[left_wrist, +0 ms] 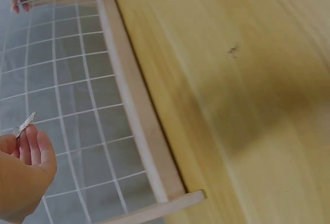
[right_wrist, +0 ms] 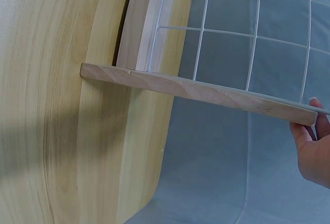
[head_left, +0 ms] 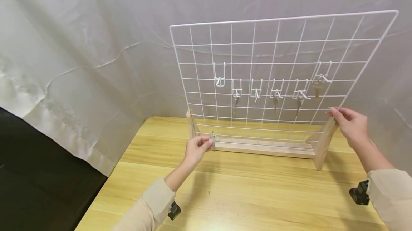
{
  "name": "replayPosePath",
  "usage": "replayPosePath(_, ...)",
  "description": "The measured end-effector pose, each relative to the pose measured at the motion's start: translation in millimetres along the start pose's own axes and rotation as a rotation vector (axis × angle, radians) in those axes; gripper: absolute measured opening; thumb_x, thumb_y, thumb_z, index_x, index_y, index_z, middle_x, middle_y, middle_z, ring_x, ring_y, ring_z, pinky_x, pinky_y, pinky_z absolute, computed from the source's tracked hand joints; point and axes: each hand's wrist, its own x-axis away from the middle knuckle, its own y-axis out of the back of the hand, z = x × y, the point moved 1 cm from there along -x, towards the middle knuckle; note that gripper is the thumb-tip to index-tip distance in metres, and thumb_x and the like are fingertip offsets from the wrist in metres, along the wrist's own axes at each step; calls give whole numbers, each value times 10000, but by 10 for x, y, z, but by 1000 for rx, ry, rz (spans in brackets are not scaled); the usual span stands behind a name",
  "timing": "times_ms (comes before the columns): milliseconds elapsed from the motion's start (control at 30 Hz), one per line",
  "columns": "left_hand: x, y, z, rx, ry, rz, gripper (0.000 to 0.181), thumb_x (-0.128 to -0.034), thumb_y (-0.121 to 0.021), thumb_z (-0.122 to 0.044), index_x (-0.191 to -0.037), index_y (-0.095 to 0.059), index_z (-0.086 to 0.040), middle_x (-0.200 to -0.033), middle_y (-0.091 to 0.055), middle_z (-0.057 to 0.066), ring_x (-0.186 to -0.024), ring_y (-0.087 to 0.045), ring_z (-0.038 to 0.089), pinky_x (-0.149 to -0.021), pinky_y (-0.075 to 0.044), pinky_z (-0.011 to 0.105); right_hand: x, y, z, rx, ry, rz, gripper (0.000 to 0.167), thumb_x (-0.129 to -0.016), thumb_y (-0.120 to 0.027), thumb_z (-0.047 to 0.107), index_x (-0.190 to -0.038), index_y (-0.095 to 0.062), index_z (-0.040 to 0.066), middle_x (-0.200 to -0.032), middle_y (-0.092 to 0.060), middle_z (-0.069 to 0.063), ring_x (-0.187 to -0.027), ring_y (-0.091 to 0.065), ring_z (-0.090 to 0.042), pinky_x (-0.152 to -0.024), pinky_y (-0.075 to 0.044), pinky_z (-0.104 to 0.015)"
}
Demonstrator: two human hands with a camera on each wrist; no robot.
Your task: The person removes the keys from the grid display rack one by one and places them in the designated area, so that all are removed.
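In the head view my left hand pinches a small silver key between thumb and fingers, in front of the lower left of a white wire grid rack. The left wrist view shows the same key with its toothed end sticking up past the fingertips. My right hand grips the rack's right edge at the top of its wooden side support. In the right wrist view, thumb and fingers are around the support's upper end.
White wire hooks hang across the grid, among them one at the upper left. Several carry keys, such as a brassy key at the right. The rack stands on a wooden table before a pale curtain.
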Motion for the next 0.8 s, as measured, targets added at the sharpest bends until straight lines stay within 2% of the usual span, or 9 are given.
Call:
replayPosePath(100, 31, 19, 90, -12, 20, 7, 166, -865, -589, 17, -966, -608, 148, -914, -652, 274, -649, -593, 35, -685, -573, 199, -6, -5, 11, -20, -7, 6, 203, -903, -590, 188, -802, -663, 349, -707, -669, 260, -648, -585, 120, -570, -469, -28)
replayPosePath(300, 91, 57, 238, -35, 67, 21, 177, -875, -581, 4, -972, -601, 151, -902, -660, 262, -671, -610, 48, -701, -580, 230, 2, -8, 43, -289, -132, 9, 140, -851, -657, 144, -780, -714, 250, -690, -704, 153, -656, -634, 68, -561, -496, -67)
replayPosePath(367, 104, 72, 267, -44, 63, 27, 180, -881, -578, -6, -976, -600, 145, -908, -660, 259, -689, -618, 57, -716, -584, 257, 6, -12, 64, -337, -161, 4, 127, -836, -672, 131, -770, -719, 230, -684, -707, 135, -652, -644, 50, -560, -505, -80)
replayPosePath(533, 151, 107, 187, -66, 58, 41, 174, -887, -557, 14, -975, -591, 161, -912, -649, 284, -713, -629, 91, -756, -584, 353, 13, -28, 120, -356, -177, -5, 166, -834, -670, 90, -747, -717, 224, -673, -702, 133, -632, -644, 37, -557, -511, -88)
replayPosePath(633, 156, 120, 185, -74, 68, 41, 176, -891, -554, 8, -981, -592, 155, -916, -650, 280, -709, -622, 80, -753, -584, 325, 10, -36, 138, -353, -168, -15, 209, -843, -652, 59, -737, -718, 226, -673, -700, 142, -609, -631, 32, -540, -505, -90)
replayPosePath(733, 129, 128, 298, -67, 65, 35, 176, -886, -569, -6, -979, -600, 140, -902, -656, 259, -691, -612, 59, -708, -582, 247, 5, -38, 143, -349, -159, -26, 213, -839, -652, 48, -736, -720, 221, -679, -698, 150, -594, -620, 26, -529, -503, -92)
replayPosePath(800, 149, 128, 311, -68, 61, 33, 172, -881, -577, -4, -971, -602, 139, -887, -656, 252, -675, -606, 49, -685, -577, 216, -1, -39, 148, -335, -154, -40, 206, -833, -659, 48, -739, -719, 221, -682, -696, 157, -587, -612, 25, -522, -501, -92)
